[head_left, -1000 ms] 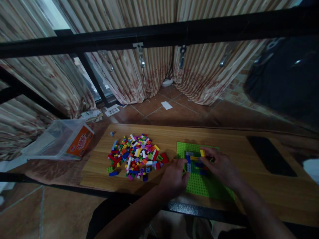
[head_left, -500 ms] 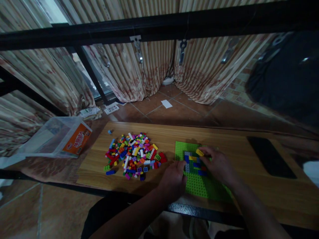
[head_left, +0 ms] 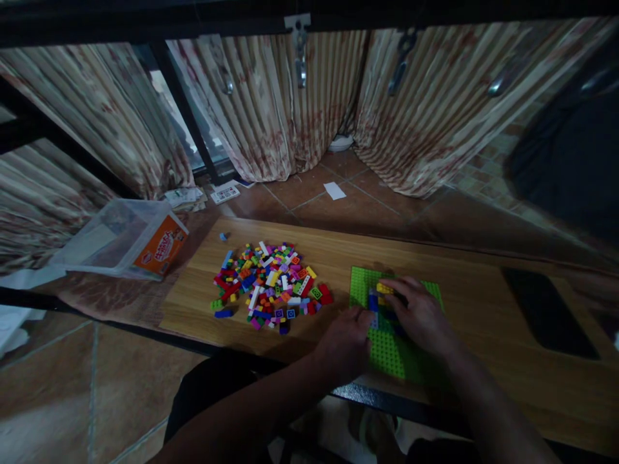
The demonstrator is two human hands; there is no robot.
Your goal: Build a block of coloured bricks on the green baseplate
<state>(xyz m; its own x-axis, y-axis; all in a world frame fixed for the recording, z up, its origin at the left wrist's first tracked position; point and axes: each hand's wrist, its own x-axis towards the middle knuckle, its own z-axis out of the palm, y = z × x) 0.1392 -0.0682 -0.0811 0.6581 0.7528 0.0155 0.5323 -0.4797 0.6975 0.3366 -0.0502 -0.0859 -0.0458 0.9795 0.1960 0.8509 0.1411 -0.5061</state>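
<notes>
My right hand (head_left: 420, 314) pinches a yellow brick (head_left: 384, 288) between thumb and fingers, over the upper part of a green studded baseplate (head_left: 389, 361). Just below this brick, blue and grey bricks (head_left: 373, 303) stand on the plate, partly covered by my fingers. My left hand (head_left: 344, 345) lies closed at the plate's left edge, its fingertips close to the grey bricks. Whatever its curled fingers hold is hidden. Other bricks on the plate are in the shadow of my right hand.
A heap of loose coloured bricks (head_left: 271, 283) spreads over the left of the wooden table (head_left: 333, 258). One small blue brick (head_left: 223, 236) lies apart behind it. A dark flat slab (head_left: 549, 312) lies at the right. Left of the table stands a clear plastic bin (head_left: 120, 238).
My right hand has brought the yellow brick down and left, onto or just over the bricks near the grey and blue ones. My left hand stays at the plate's edge. The whole view has shifted.
</notes>
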